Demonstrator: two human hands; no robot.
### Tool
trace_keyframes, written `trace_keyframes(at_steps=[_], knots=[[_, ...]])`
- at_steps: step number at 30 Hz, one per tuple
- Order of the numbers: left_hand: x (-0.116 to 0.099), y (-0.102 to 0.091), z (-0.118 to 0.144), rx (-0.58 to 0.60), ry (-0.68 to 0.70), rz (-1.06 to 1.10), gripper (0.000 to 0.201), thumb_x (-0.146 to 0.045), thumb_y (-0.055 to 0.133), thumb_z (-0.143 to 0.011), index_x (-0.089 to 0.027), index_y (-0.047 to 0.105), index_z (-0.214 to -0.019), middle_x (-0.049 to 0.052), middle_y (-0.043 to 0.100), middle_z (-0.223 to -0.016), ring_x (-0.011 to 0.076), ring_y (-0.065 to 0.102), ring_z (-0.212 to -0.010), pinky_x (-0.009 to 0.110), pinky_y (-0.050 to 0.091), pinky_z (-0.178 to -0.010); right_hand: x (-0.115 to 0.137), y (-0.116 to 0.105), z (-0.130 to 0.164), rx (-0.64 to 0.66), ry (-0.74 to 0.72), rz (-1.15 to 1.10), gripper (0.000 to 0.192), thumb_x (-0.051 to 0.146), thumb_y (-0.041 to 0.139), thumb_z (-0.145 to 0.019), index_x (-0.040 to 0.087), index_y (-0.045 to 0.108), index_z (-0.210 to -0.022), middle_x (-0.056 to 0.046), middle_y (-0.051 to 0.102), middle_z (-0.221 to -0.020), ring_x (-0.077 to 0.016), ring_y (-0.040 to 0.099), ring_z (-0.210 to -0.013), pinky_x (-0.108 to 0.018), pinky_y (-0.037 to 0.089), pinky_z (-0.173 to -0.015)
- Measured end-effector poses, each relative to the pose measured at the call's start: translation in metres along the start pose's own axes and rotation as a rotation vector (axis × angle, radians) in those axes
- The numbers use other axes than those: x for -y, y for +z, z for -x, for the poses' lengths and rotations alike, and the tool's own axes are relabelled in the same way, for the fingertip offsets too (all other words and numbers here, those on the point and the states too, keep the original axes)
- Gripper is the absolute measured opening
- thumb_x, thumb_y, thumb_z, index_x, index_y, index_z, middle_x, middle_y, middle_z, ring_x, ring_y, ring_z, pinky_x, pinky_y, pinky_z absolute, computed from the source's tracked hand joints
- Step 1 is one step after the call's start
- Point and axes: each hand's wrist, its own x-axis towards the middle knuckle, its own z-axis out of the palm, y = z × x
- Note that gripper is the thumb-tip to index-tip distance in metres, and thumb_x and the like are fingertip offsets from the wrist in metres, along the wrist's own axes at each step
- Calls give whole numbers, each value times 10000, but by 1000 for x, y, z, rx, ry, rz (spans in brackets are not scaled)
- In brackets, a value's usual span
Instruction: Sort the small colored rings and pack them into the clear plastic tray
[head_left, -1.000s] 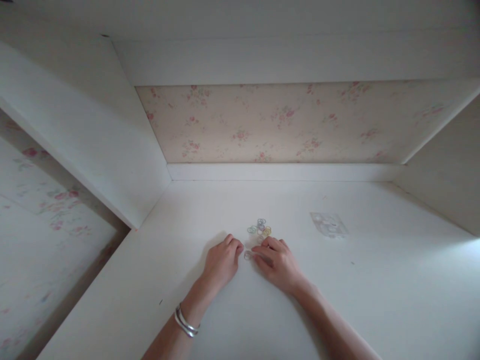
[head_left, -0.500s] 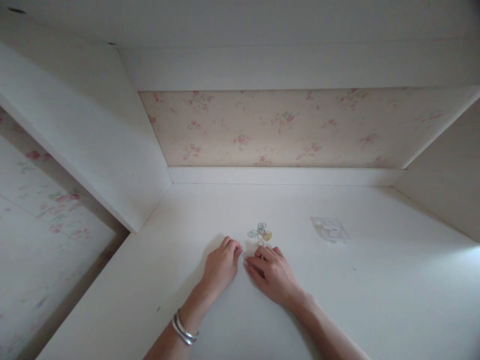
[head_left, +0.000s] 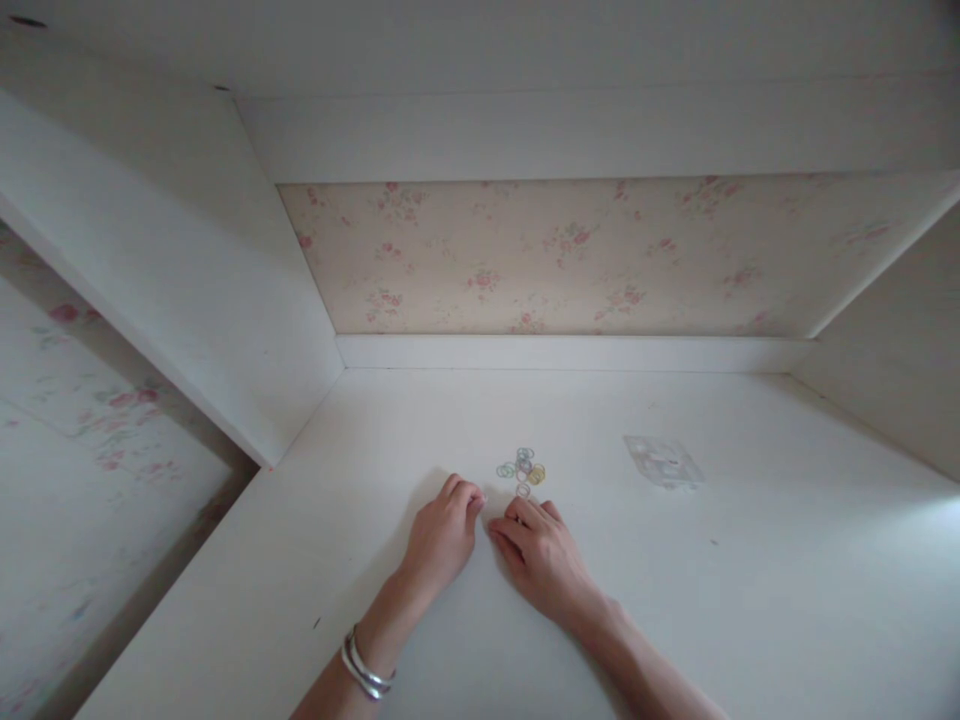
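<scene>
**Hands at a cluster of small rings**

We see both hands resting palm-down on a white surface [head_left: 750, 600] set inside a white alcove. The left hand [head_left: 441, 535] lies with its fingers curled together, the tips pressed to the surface; we cannot tell whether it pinches anything. A silver bangle [head_left: 365, 668] circles the left wrist. The right hand [head_left: 544, 562] lies just beside it, fingers drawn loosely together and pointing toward the left hand, the fingertips near each other; what, if anything, sits beneath them is hidden. Just beyond the right hand's fingers lies a small cluster of rings [head_left: 523, 468], clear, bluish and yellow, loose on the surface and in no container; the nearest ring is just beside the fingers. A small clear bag [head_left: 663, 461] lies flat well to the right of the rings; its contents are too faint to tell. Floral wallpaper [head_left: 570, 255] backs the alcove.
</scene>
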Motion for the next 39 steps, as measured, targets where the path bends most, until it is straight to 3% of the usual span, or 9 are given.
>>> trace_keyframes(at_steps=[7,10,14,18,22,30,39], knots=[[-2,-2,3,7,61,71,212,-244,344,-958,-210,550,-922,20,571,-964,131,582,-851,228,440,-776,-1,-5,1,1,20,-47,199,216,483,-908,234,674,-856,-28,588,-806,-144,523,-777,-284,332,-737],[-3,-4,5,47,77,71,186,-229,374,-948,-208,557,-922,19,573,-952,129,586,-820,226,441,-749,-11,-9,0,-113,88,-106,215,261,488,-903,222,680,-814,-34,593,-790,-145,535,-755,-285,366,-728],[-7,-8,8,95,116,78,184,-232,398,-942,-212,577,-907,16,584,-940,128,593,-814,226,439,-740,-32,-13,-2,-329,285,-182,271,347,465,-906,213,685,-823,-38,606,-765,-145,544,-691,-263,409,-632],[-10,-11,11,142,147,75,211,-252,390,-950,-220,594,-904,14,590,-934,123,598,-819,217,439,-750,-50,-17,-4,-390,421,-184,299,392,478,-885,207,697,-801,-32,599,-729,-136,536,-625,-257,412,-585],[-11,-9,12,164,173,35,207,-247,402,-946,-226,604,-908,7,594,-938,119,599,-821,209,437,-747,-57,-12,-3,-327,429,-128,305,384,468,-886,211,704,-803,-34,608,-750,-136,553,-629,-257,404,-596],[-12,-7,13,178,170,-24,220,-262,414,-942,-236,632,-925,4,603,-943,123,607,-822,225,441,-757,-48,-10,-2,-90,236,110,204,275,493,-886,273,683,-960,-20,607,-852,-133,571,-769,-276,359,-729],[-15,-10,14,218,121,-17,170,-337,516,-886,-252,643,-959,10,611,-980,139,611,-836,248,459,-795,-46,-9,-2,-92,202,129,230,276,451,-922,259,680,-925,-31,609,-849,-138,569,-766,-285,348,-723]])
